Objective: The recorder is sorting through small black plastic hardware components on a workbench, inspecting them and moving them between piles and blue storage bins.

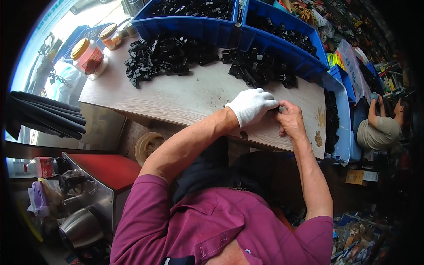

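Observation:
My left hand (252, 107), in a white knit glove, is closed near the front right of the wooden table (176, 98). Its fingertips meet those of my bare right hand (291, 120), which is bent in a pinch. A small dark piece (277, 109) shows between them, mostly hidden by the fingers; it looks like one of the black plastic parts. Beyond my hands lie two heaps of such parts, a wide left heap (163, 57) and a smaller right heap (260, 68).
Blue bins (190, 32) of black parts line the table's back; another bin (346, 119) stands along its right side. Lidded jars (90, 59) are at the far left. Below stand a bucket (143, 148) and a red-topped cabinet (104, 170). A co-worker (382, 128) sits at right.

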Tool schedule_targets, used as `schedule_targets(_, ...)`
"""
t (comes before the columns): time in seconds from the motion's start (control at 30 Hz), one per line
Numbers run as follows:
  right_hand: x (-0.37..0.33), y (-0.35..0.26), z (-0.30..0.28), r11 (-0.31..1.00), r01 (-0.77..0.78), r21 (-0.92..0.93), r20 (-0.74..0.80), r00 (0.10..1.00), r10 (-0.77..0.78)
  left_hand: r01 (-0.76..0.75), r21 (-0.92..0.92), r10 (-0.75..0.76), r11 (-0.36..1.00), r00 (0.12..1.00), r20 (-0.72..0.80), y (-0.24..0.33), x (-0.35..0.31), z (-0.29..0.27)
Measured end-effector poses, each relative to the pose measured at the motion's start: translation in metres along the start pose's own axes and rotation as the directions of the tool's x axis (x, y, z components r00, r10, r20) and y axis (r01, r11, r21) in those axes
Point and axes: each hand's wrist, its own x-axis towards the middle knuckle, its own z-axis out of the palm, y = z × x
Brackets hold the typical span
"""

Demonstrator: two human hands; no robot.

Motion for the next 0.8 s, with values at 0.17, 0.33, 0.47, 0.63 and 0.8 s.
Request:
schedule_targets(0.17,-0.001,-0.002,0.0,1.0,-0.007,-0.026,-0.002,1.0,0.007,0.02,-0.015,-0.02,1.0,1.0,-0.012,-0.003,0.002,0.003)
schedule_targets(0.33,-0.004,-0.006,-0.001,1.0,0.004,0.008,0.027,1.0,-0.004,-0.038,0.029,0.038,0.999,0.999,0.0,-0.003,0.0,0.007)
schedule_targets(0.47,-0.004,-0.007,-0.002,1.0,0.0,0.024,0.045,0.999,-0.001,-0.026,0.127,0.023,0.992,0.999,0.027,0.001,-0.007,0.004)
schedule_targets(0.63,-0.006,-0.01,0.003,1.0,0.0,-0.013,0.034,0.999,0.001,0.002,0.148,0.0,0.989,1.0,-0.018,0.008,-0.013,0.0)
schedule_targets(0.8,-0.008,-0.004,-0.001,1.0,-0.011,0.027,0.006,1.0,0.011,0.311,0.259,-0.269,0.914,0.945,-0.185,0.022,-0.029,-0.031)
